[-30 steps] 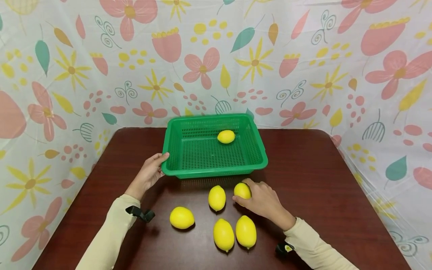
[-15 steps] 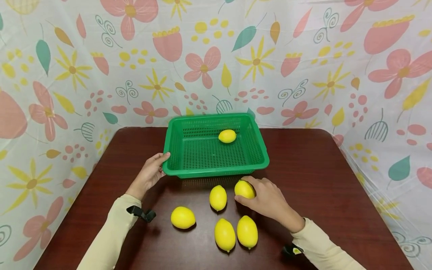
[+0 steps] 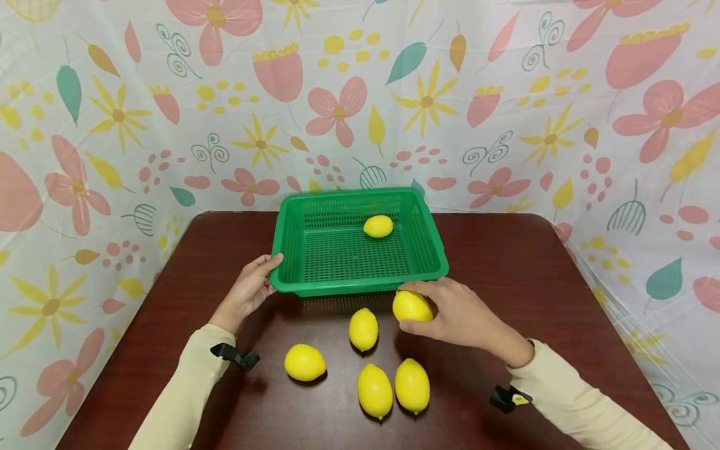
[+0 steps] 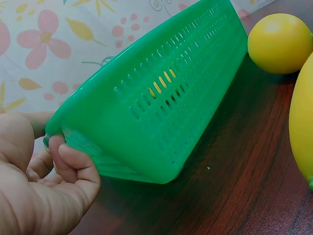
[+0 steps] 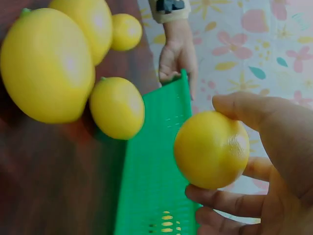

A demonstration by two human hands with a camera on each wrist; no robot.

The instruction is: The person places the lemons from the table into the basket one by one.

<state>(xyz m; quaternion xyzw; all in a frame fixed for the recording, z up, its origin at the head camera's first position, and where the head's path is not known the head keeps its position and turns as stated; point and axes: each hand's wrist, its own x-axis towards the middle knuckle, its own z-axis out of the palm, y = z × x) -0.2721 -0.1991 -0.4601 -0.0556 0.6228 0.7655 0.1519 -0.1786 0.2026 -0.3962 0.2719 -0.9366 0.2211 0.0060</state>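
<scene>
My left hand (image 3: 250, 289) grips the front left corner of a green plastic basket (image 3: 360, 287), thumb over the rim and fingers curled below it, as the left wrist view also shows. Inside the basket, toward the back right, lies one lemon (image 3: 378, 226). My right hand (image 3: 458, 312) holds another lemon (image 3: 412, 306) between thumb and fingers, just in front of the basket's front right edge. In the right wrist view this held lemon (image 5: 211, 150) looks raised off the table, with the basket wall behind it.
Several more lemons lie on the dark wooden table (image 3: 506, 262): one lemon (image 3: 363, 329) near the basket, one lemon (image 3: 304, 362) to the left, and a pair, a lemon (image 3: 374, 390) beside another lemon (image 3: 412, 385), nearer me. A flower-patterned curtain (image 3: 337, 112) surrounds the table.
My right hand has lifted its lemon off the table and moved it slightly toward the basket and to the right. The left hand and basket have stayed in place.
</scene>
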